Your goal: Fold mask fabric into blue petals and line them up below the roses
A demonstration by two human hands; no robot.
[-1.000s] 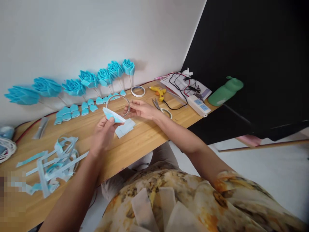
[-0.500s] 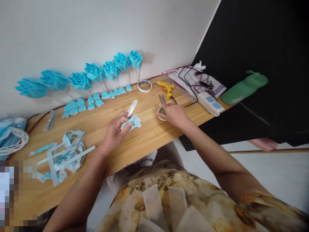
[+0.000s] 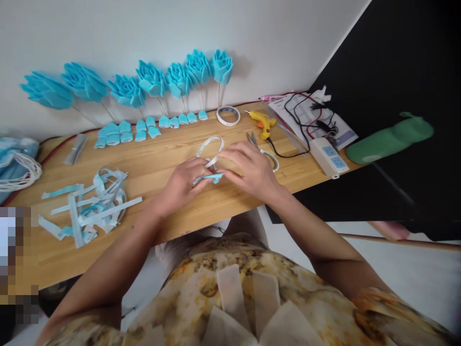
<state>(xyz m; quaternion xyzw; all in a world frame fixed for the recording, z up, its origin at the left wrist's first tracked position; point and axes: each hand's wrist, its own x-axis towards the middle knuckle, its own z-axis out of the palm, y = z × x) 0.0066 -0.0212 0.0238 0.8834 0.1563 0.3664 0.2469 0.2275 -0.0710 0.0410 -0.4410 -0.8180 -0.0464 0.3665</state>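
Note:
My left hand (image 3: 183,181) is closed on a small folded light-blue fabric piece (image 3: 211,178) and a white roll of tape (image 3: 220,143), which stands up on edge above the fingers. From the other side, my right hand (image 3: 250,170) meets them, its thumb and fingers pinched at the blue piece's right end and close to the tape. Fingers partly hide the contact there. Just beyond the right hand, scissors (image 3: 272,160) with pale handles lie on the wooden table (image 3: 158,166).
Blue fabric flowers (image 3: 151,79) on sticks lean along the wall, above several small blue pieces (image 3: 113,139). Cut strips (image 3: 108,197) lie at left. Further right are another tape roll (image 3: 228,123), a yellow glue gun (image 3: 265,125), a power strip (image 3: 329,156) and a green bottle (image 3: 391,139).
My right hand has left the scissors on the table and moved left to the blue piece. The tape roll in my left hand has turned to show its ring. The view has shifted.

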